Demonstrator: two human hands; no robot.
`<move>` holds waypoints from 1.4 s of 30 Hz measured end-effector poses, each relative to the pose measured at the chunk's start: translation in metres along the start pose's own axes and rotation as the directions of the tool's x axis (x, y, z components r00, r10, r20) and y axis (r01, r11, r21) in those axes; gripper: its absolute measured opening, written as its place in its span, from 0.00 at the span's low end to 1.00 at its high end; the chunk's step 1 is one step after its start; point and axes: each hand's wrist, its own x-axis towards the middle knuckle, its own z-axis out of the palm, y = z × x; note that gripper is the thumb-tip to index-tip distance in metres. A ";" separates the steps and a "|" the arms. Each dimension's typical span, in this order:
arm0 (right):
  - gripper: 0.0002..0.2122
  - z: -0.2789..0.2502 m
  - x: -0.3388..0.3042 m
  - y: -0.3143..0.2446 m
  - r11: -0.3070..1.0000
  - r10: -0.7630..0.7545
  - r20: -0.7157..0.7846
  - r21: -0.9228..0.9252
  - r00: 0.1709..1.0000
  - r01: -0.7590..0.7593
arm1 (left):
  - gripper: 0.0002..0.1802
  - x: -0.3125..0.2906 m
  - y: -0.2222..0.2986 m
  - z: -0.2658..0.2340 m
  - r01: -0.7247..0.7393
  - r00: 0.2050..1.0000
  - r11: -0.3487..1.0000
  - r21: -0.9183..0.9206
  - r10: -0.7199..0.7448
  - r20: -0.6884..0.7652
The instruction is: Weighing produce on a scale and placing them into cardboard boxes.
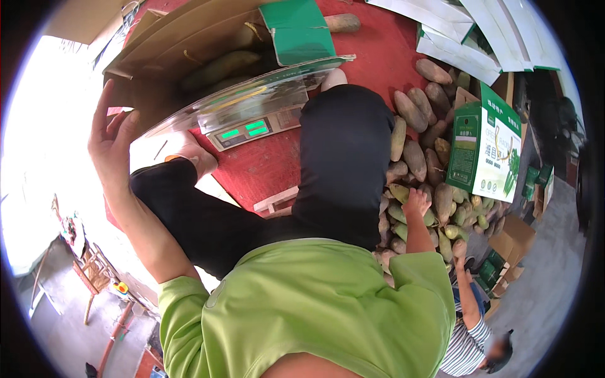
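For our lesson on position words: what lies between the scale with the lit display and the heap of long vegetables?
In the head view, the person's black-trousered right knee lies between the scale and the vegetable heap.

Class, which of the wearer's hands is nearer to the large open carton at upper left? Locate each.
Left. The left hand is at the left edge of the carton; the right hand is well to its right, at the vegetable heap.
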 end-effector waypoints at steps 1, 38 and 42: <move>0.28 0.000 0.000 -0.001 1.000 0.008 0.032 -0.009 0.999 -0.007 | 0.31 0.001 0.001 -0.001 -0.012 1.000 1.000 -0.020 0.012 0.003; 0.28 -0.511 -0.150 -0.207 -0.294 -0.423 -0.902 0.232 0.092 0.927 | 0.58 0.002 -0.008 -0.017 -0.102 0.975 0.992 0.080 0.084 0.205; 0.26 -0.487 -0.126 -0.236 0.032 -0.677 -0.734 0.038 0.050 0.999 | 0.53 0.003 -0.009 -0.017 -0.092 0.979 0.992 0.087 0.074 0.190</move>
